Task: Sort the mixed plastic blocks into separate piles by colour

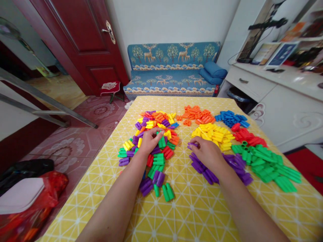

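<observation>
Over the mixed pile of plastic building pieces [156, 158] on the left, my left hand [149, 141] pinches a green plastic building piece [161, 142] between thumb and fingers. My right hand [205, 151] is closed on a purple plastic building piece [192, 145], just above a heap of purple pieces [205, 171]. Part of that heap is hidden under my right hand and forearm. The pieces look like short joined tubes.
Sorted heaps lie on the right: orange pieces [198, 115], yellow pieces [214, 134], blue pieces [231, 118], red pieces [248, 137] and green pieces [270, 164]. They rest on a yellow patterned tablecloth [181, 215]. Beyond stand a blue sofa [171, 74] and a white cabinet [290, 107].
</observation>
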Tool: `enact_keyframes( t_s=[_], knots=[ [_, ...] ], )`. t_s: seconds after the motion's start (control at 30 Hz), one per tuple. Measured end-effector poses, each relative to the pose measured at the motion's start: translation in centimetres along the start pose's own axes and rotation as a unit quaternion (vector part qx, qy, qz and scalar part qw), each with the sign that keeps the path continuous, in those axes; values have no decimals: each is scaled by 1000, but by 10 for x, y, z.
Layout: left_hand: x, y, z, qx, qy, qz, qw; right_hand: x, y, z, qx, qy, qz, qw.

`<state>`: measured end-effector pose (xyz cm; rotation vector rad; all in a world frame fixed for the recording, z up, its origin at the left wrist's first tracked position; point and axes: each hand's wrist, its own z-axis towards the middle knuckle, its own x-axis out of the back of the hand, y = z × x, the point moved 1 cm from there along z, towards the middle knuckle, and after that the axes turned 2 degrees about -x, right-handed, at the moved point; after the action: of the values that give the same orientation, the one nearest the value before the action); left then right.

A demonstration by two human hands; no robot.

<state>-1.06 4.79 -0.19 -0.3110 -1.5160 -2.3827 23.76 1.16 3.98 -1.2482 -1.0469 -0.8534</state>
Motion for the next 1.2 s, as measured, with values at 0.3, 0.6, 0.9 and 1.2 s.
enact_keyframes(
  t_s=[0.3, 0.6, 0.9, 1.2],
  knots=[
    [0, -1, 0, 4, -3, -2, 1000, -6, 12, 6, 80, 14, -14, 997],
    [-1, 0, -1, -15, -21, -54, 998, -13, -13, -1, 103, -7, 21, 994],
    [-2, 5, -3, -4, -52, -112, 992, -46, -59, -17, 151, -38, 307, 939],
    [0, 1, -2, -5, -31, -127, 991, -38, -63, -19, 125, -38, 353, 926]
  ],
)
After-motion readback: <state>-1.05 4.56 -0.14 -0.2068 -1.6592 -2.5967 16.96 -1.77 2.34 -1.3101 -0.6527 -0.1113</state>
